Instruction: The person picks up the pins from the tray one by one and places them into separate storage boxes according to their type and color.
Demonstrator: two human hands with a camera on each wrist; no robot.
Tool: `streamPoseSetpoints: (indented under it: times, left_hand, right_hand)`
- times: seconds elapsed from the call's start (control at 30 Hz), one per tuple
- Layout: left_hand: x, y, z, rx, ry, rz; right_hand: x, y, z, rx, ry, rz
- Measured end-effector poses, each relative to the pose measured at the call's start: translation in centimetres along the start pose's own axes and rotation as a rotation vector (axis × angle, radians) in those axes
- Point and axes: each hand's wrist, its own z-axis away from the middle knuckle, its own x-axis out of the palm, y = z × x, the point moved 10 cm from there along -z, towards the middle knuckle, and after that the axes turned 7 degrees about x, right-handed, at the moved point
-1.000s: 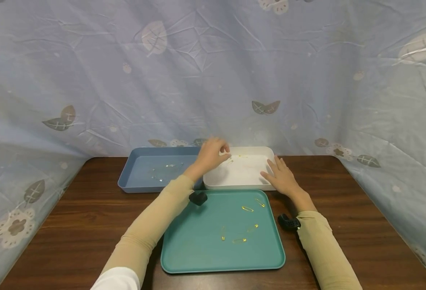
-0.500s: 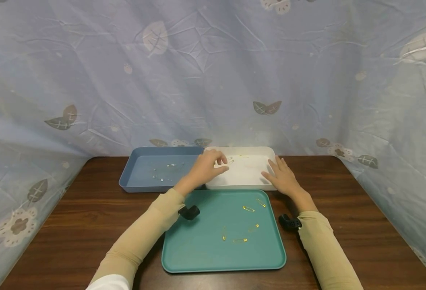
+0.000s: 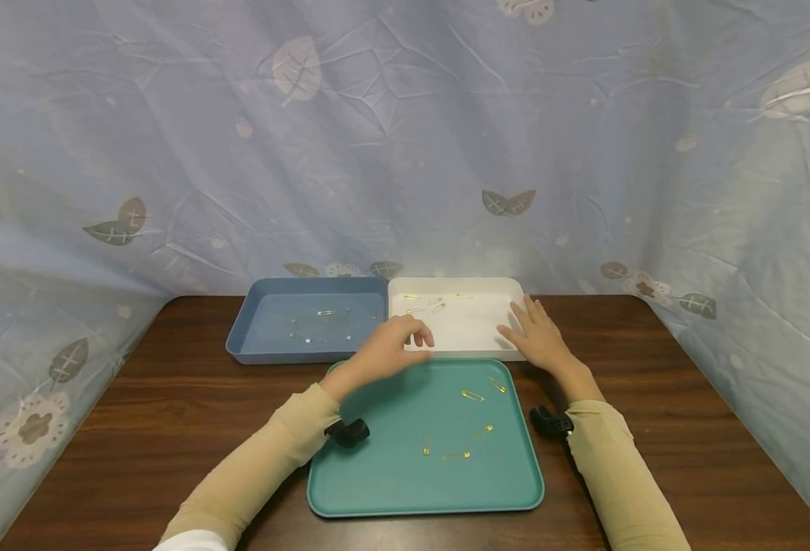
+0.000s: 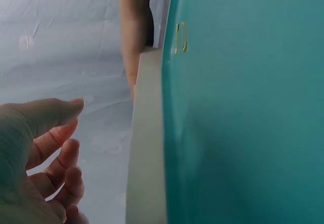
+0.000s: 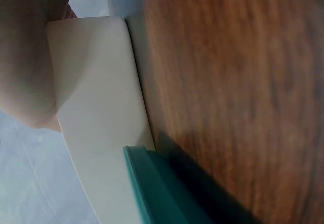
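My left hand (image 3: 393,348) hovers over the seam between the white tray (image 3: 474,325) and the teal tray (image 3: 377,478). Its fingers are loosely bent, and the left wrist view shows a gap between thumb (image 4: 61,111) and fingertips, with nothing held. My right hand (image 3: 543,340) rests on the white tray's right rim, fingers spread. Several gold safety pins (image 3: 472,396) lie scattered on the right half of the teal tray. Several small pins (image 3: 438,308) lie in the white tray's back left part.
Left of the white tray stands a blue tray (image 3: 260,337) with several silver safety pins (image 3: 325,312) in it. All the trays sit on a dark wooden table (image 3: 136,428). A patterned cloth (image 3: 405,153) hangs right behind the table's back edge.
My left hand has drawn back from the white tray's left end toward the teal tray, its thumb and fingers now apart. More pins show in the white tray. The right hand stays put.
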Motion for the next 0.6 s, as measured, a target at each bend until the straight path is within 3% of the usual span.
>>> streamPoseSetpoints:
  times: [0.33,0.6]
  left_hand:
    - [2.9,1.6,0.9,0.153,-0.204,0.108]
    - [5.3,3.0,2.0,0.266,-0.405,0.017]
  right_hand:
    - [-0.1,-0.2,0.2,-0.010,0.017,-0.014]
    - [-0.1,-0.1,0.1,-0.001,0.007,-0.008]
